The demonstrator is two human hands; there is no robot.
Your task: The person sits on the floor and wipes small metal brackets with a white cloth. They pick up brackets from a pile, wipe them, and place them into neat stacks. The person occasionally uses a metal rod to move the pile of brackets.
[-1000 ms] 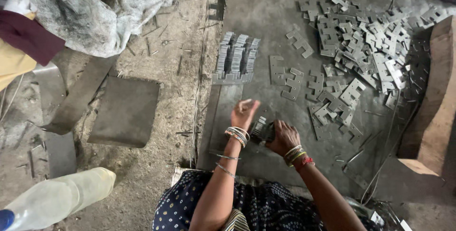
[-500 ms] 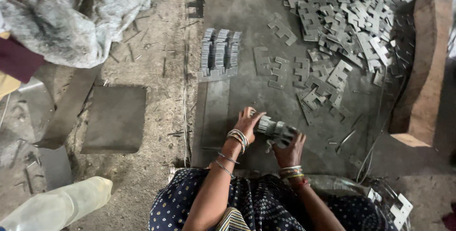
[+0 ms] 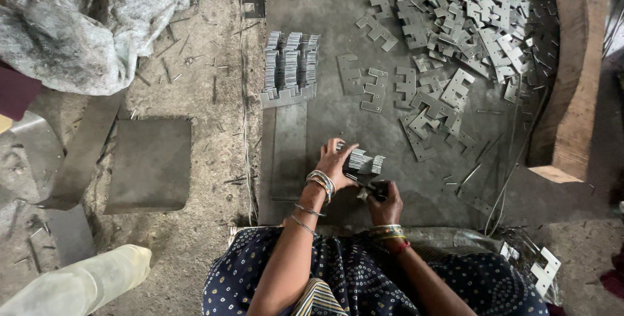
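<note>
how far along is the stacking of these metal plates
Done: one neat row of stacked plates stands on the metal sheet. In hand: the left hand and right hand hold a small stack between them. Left: a large loose pile of plates lies unsorted beside the wooden block.

a small stack of thin grey metal plates (image 3: 364, 161) (on edge, packed together) on the dark sheet.
</note>
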